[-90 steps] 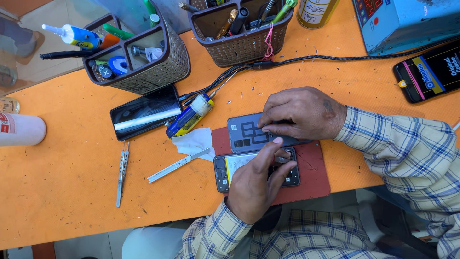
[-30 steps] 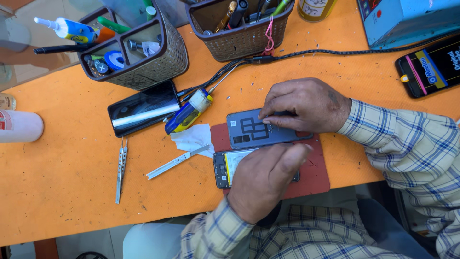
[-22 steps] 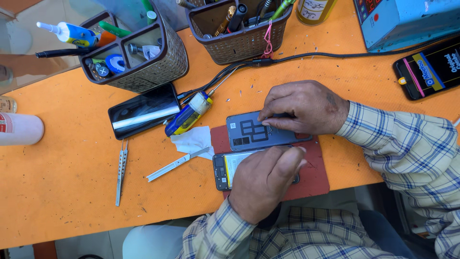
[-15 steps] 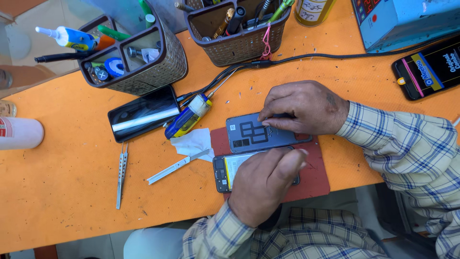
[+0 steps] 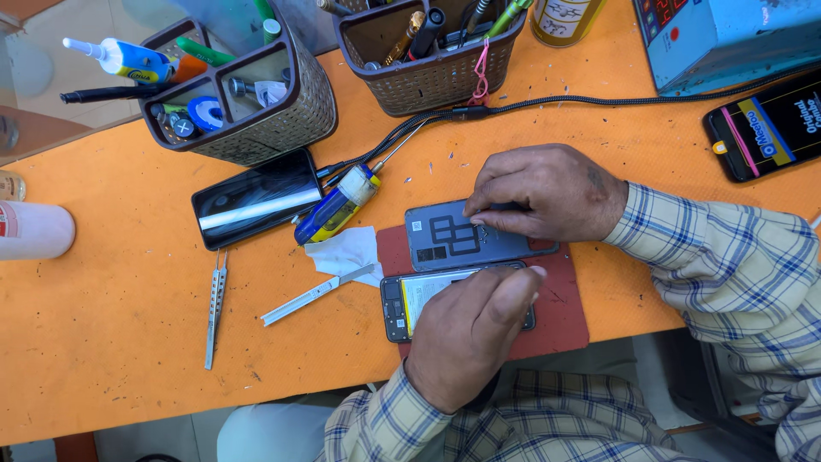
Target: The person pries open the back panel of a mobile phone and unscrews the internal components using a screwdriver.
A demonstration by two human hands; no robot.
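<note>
Red mat (image 5: 564,321) at bench (image 5: 111,334) front edge carries opened phone (image 5: 410,299) and grey back cover (image 5: 453,239). Left hand (image 5: 470,338) lies over phone, fingers loosely curled, gripping nothing; right hand (image 5: 547,192) presses fingertips flat on cover, not clasping it

Orange surface (image 5: 120,342), scratched and speckled. Laid directly on it: red mat (image 5: 564,312), two woven baskets (image 5: 265,128) (image 5: 428,81), black phone (image 5: 256,198), tweezers (image 5: 215,308), metal blade (image 5: 312,295), white tissue (image 5: 346,250), glue tube (image 5: 338,205), black cable (image 5: 599,98), blue box (image 5: 727,38), second phone (image 5: 765,128).
</note>
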